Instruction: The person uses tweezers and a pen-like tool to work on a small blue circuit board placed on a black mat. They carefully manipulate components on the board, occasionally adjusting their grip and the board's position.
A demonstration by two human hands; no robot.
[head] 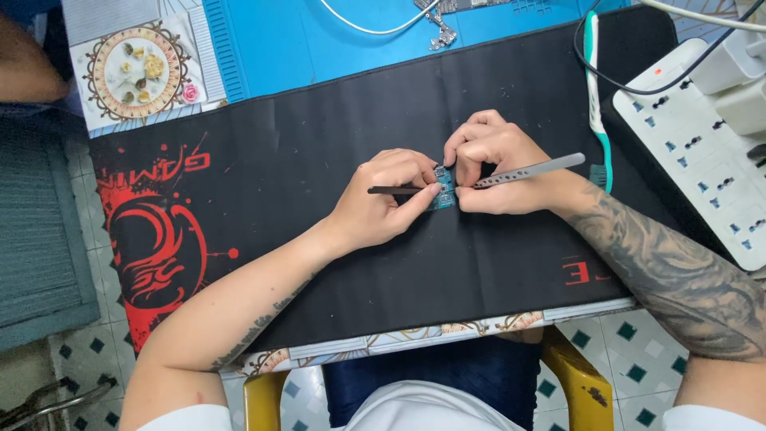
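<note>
black mat (pixel 335 152) with red emblem, blue circuit board (pixel 444 188).

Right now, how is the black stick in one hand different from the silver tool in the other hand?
The thin black tool is dark and plain; the silver tweezers are shiny, with a row of small holes. The black tool lies level in the left hand and points left; the tweezers in the right hand tilt up to the right. The tweezers look wider. Both meet at the small blue circuit board over the black desk mat.
</note>
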